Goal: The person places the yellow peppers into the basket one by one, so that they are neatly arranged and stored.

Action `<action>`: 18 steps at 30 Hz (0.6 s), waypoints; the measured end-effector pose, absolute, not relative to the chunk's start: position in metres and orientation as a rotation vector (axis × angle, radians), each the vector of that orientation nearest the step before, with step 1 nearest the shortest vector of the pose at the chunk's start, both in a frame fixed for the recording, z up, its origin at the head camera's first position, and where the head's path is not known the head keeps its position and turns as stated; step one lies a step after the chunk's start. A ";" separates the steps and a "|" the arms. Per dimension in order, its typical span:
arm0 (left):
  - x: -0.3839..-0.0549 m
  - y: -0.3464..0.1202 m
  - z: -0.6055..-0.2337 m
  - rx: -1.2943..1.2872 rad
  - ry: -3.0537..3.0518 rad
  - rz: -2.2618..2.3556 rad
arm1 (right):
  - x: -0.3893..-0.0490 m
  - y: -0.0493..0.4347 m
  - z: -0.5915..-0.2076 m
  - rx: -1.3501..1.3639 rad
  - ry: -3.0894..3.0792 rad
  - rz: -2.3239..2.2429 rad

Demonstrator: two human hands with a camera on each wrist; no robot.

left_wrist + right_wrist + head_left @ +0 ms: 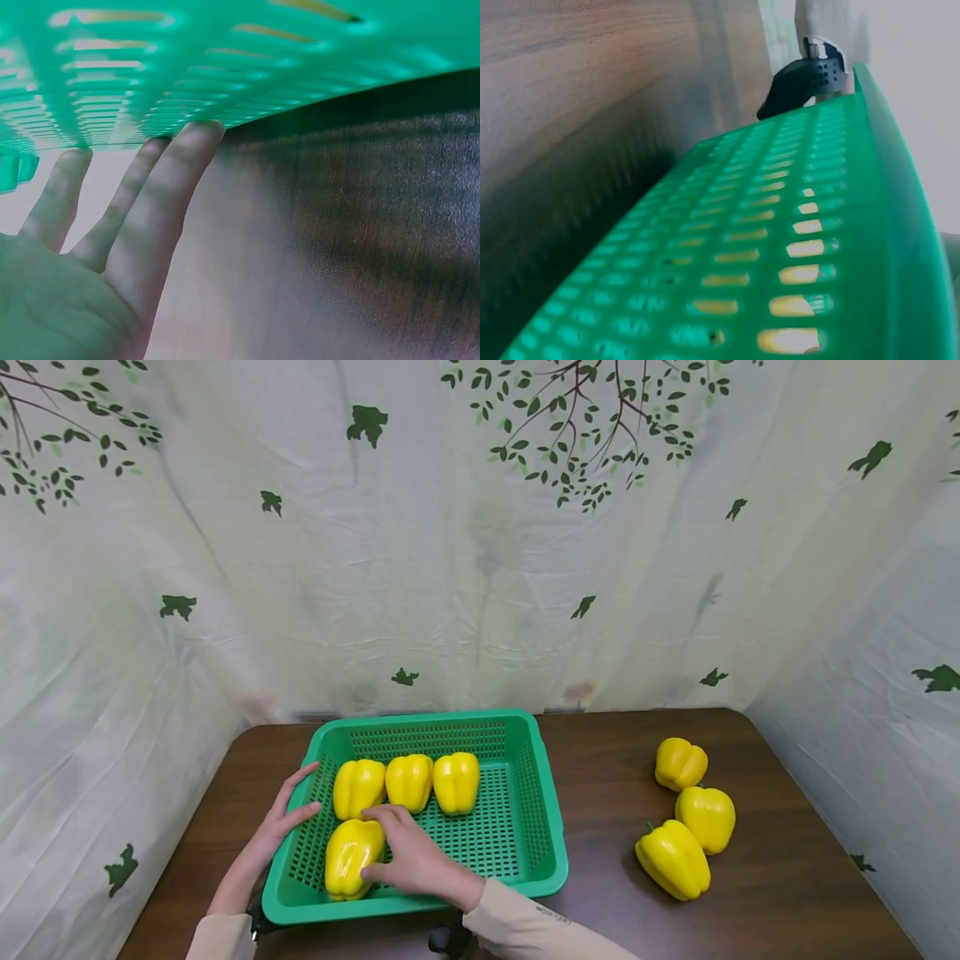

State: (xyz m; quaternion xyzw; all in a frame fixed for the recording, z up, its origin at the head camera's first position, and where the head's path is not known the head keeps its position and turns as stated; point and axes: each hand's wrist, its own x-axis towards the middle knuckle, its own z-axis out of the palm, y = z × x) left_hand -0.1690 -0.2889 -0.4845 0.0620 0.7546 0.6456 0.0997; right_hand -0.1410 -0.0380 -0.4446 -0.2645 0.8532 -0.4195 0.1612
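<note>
A green plastic basket (pixel 553 814) with slotted walls stands on the table. At its front left lies a yellow bell pepper (pixel 351 860); my right hand (pixel 412 856) grips it from the right, fingers at its top and thumb near its lower side. Behind it, a row holds a left pepper (pixel 358 789), a middle pepper (pixel 409 783) and a right pepper (pixel 456 783). My left hand (pixel 279 822) rests against the basket's left side with spread, fairly straight fingers (pixel 161 195), their tips at the slotted wall. The basket wall (pixel 742 225) hides my right hand in the right wrist view.
On the brown table (pixel 600 760), right of the basket, three more yellow peppers sit close together: a back one (pixel 681 764), a middle one (pixel 707 818) and a front one (pixel 673 862). A leaf-patterned curtain (pixel 480 568) hangs behind and at both sides.
</note>
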 end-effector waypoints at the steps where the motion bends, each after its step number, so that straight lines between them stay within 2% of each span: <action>1: -0.169 -0.289 -0.485 0.187 2.232 1.909 | -0.142 -0.036 -0.444 -0.757 2.435 -1.200; 18: -0.170 -0.289 -0.485 0.190 2.243 1.911 | -0.153 0.012 -0.424 -0.705 2.393 -1.368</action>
